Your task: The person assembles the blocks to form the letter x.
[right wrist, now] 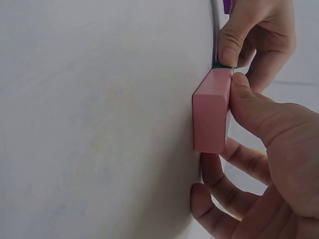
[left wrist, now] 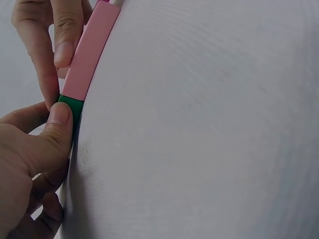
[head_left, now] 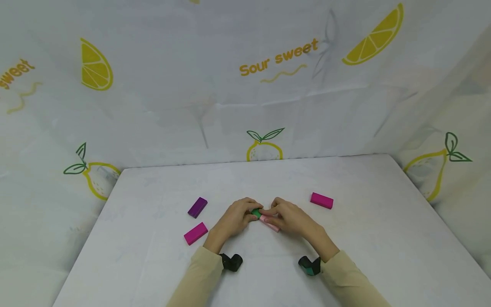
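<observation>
- The white table (head_left: 383,243), filling the lower frame, is the largest surface here; if it is slick, a piece pushed too hard could slide across it.
- The left hand (head_left: 238,216) and right hand (head_left: 290,216) nearly meet at the lower centre of the head view; such crowded fingertips could make one hand nudge the other's piece.
- The pink block (left wrist: 90,54) could swing out of line if the right hand presses only near one end; in the head view, its lower-right end shows clear of the right thumb.
- The green block (left wrist: 75,106), showing least because fingers hide much of it, could tip or slip if the left pinch loosens.
- Right of centre in the right wrist view, the pink block lies within the right hand's curled grip, thumb against one side and other fingers bent past its lower end; how firm that hold is, I cannot tell.
- At left of the left wrist view, the green block sits pinched between left thumb and fingers, its end touching the pink block's; a right fingertip lies just beside where they meet.
</observation>
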Demonstrator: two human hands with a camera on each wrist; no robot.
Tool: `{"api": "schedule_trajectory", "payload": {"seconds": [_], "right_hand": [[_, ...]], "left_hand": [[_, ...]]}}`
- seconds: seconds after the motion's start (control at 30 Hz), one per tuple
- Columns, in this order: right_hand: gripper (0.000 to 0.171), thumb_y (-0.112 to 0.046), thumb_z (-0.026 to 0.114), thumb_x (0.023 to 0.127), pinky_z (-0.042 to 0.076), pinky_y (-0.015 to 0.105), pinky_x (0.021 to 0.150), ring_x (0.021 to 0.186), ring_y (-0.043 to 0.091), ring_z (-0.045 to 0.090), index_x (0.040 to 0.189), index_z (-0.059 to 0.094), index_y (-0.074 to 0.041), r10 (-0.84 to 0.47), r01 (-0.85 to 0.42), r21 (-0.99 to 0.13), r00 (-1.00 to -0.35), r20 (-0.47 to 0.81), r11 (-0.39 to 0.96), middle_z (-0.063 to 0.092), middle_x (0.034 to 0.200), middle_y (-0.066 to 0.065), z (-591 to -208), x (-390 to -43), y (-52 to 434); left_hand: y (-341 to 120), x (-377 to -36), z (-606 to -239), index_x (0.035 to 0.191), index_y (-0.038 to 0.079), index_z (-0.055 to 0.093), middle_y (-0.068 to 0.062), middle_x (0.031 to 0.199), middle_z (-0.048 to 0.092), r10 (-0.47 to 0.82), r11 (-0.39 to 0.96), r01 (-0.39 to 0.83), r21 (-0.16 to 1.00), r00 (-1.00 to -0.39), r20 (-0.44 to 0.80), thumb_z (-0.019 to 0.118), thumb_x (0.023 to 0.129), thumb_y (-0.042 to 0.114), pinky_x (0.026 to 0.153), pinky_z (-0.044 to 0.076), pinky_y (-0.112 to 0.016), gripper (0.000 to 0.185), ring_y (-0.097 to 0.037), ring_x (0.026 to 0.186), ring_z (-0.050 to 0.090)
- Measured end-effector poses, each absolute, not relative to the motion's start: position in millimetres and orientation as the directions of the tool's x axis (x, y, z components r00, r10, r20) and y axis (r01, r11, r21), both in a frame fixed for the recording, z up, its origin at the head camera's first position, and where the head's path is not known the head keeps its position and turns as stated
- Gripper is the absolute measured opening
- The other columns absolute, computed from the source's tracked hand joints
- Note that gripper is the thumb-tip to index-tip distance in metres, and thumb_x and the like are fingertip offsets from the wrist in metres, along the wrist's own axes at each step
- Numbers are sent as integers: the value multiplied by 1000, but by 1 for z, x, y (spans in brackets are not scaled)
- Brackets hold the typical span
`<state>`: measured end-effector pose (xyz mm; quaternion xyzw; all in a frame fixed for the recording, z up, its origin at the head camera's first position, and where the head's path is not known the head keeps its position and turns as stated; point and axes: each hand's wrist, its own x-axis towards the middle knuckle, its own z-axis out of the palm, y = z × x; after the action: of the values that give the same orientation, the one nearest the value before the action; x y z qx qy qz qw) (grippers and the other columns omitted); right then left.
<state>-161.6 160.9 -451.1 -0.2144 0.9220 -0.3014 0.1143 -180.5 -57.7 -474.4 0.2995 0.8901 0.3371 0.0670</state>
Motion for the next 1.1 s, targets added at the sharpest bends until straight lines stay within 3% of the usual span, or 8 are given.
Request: {"api": "schedule_trajectory", "payload": {"seconds": [0.17, 0.37, 0.57, 0.73, 0.93, 1.1], "right_hand": [[32, -21, 72, 95, 41, 21, 65, 79, 10, 50, 125, 74, -12, -462, -327, -599, -883, -82, 731, 61, 97, 1, -451, -161, 161], [31, -23, 73, 95, 43, 21, 65, 81, 10, 51, 124, 74, -13, -453, -318, -593, -887, -91, 740, 62, 99, 2, -451, -162, 161], [33, -22, 74, 94, 43, 21, 66, 82, 10, 51, 125, 74, -14, -457, -320, -594, -885, -91, 738, 62, 99, 3, -450, -162, 160], [33, -22, 74, 93, 43, 21, 66, 82, 11, 52, 126, 73, -15, -454, -314, -598, -886, -94, 738, 62, 100, 3, -449, -161, 160], [34, -23, 74, 94, 42, 21, 66, 84, 11, 51, 127, 72, -15, -462, -317, -604, -881, -98, 732, 62, 101, 4, -451, -162, 160], [35, -23, 74, 94, 43, 21, 67, 85, 11, 52, 127, 72, -15, -466, -325, -602, -880, -90, 730, 62, 102, 4, -452, -162, 160]], "left_hand": [[-59, -178, -474, 136, 12, 66, -6, 131, 66, 577, 596, 477, 645, -814, 69, 68, 97, 11, 102, 53, -41, 39, -23, 118, 64], [-62, -172, -469, 146, 14, 57, -5, 133, 64, 521, 656, 456, 601, -850, 76, 71, 96, 17, 88, 55, -33, 51, -17, 101, 65], [-78, -161, -454, 133, 11, 67, -7, 124, 69, 376, 759, 411, 505, -910, 175, 80, 89, 21, 76, 56, -33, 47, -19, 95, 67], [-102, -149, -448, 122, 8, 73, -8, 118, 71, 272, 827, 358, 433, -930, 249, 85, 83, 23, 77, 59, -39, 43, -24, 101, 70], [-133, -134, -447, 115, 7, 75, -10, 115, 71, 236, 872, 315, 374, -941, 242, 88, 78, 27, 76, 60, -43, 45, -26, 101, 69], [-150, -124, -450, 112, 7, 76, -10, 111, 71, 212, 896, 280, 346, -952, 220, 90, 75, 30, 67, 56, -36, 46, -22, 90, 64]]}}
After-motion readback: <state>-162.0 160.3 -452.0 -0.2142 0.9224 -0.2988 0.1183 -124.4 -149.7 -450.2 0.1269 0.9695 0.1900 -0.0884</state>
